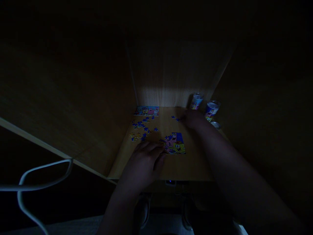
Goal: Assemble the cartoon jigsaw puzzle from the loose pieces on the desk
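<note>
A partly assembled jigsaw puzzle (178, 143) with yellow and pink cartoon figures lies in the middle of the wooden surface. My left hand (148, 158) rests at its left edge, fingers stretched out and thumb apart, with the fingertips by the pink part. Farther back on the right, my right hand (193, 119) reaches down to the surface beside a few loose blue puzzle pieces (177, 119). Its fingertips are dark and blurred, so whether they pinch a piece is unclear. Many loose blue pieces (140, 124) and yellow pieces (135, 135) are scattered on the left.
At the back left lies a cartoon picture card (146, 111). Two clear cartoon-labelled jars (196, 101) (211, 109) stand at the back right, near a round lid (215, 125). Wooden panels enclose the sides and back. A white cable (44, 186) loops at lower left.
</note>
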Motion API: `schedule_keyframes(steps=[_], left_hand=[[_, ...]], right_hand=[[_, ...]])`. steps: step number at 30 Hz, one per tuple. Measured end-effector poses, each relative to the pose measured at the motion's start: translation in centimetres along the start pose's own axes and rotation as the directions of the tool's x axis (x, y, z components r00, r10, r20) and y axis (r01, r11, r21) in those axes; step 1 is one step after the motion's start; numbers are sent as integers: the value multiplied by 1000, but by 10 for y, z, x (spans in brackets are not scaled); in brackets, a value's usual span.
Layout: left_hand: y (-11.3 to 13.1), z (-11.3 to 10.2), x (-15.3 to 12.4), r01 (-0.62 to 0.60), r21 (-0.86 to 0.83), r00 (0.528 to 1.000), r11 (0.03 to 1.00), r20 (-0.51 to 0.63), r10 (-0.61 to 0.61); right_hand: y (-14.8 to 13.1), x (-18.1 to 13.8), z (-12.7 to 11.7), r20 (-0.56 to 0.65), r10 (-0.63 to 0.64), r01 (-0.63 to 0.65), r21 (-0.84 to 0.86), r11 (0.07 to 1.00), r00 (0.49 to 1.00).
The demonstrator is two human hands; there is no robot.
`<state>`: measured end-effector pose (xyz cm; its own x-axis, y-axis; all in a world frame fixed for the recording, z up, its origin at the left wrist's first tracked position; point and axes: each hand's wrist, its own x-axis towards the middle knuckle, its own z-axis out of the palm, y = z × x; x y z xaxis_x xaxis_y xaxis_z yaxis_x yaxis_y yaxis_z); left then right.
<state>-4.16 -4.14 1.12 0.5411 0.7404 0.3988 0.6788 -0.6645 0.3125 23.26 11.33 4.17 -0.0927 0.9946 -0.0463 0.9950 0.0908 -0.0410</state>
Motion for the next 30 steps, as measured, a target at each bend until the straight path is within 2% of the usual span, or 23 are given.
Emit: schedule_keyframes(steps=[30], left_hand=[[0, 0, -2, 14, -5, 1000, 1000, 8, -14]], right_hand=[[-7, 2, 8, 15, 10, -10, 21, 1000, 1000]])
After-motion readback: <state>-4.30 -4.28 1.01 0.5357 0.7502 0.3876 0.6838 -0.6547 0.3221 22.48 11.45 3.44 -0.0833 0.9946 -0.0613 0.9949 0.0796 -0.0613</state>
